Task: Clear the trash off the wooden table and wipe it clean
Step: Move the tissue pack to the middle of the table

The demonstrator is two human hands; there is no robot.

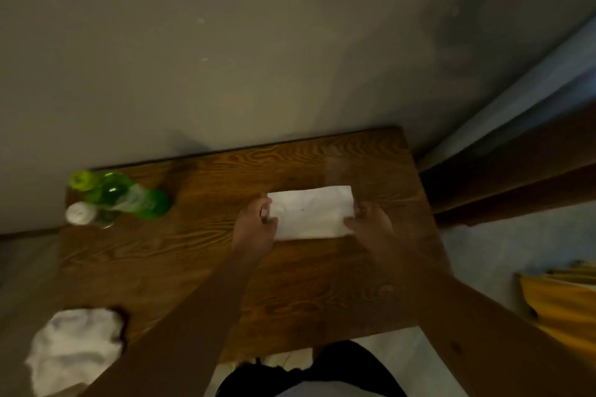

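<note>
A folded white paper napkin (pixel 309 211) lies flat on the wooden table (pixel 200 255), right of centre. My left hand (pixel 254 224) pinches the napkin's left edge between thumb and fingers. At the napkin's right end, my right hand (pixel 371 222) grips the near corner. A crumpled white cloth or tissue wad (pixel 74 348) rests at the table's near left corner. A green plastic bottle (pixel 129 195) lies on its side at the far left, with a small clear bottle with a white cap (pixel 80 213) beside it.
A plain wall (pixel 225 58) runs right behind the table. To the right stand a dark wooden frame (pixel 516 164) and a yellow object (pixel 564 309) on the floor. My dark-clothed legs (pixel 309 371) are at the table's near edge.
</note>
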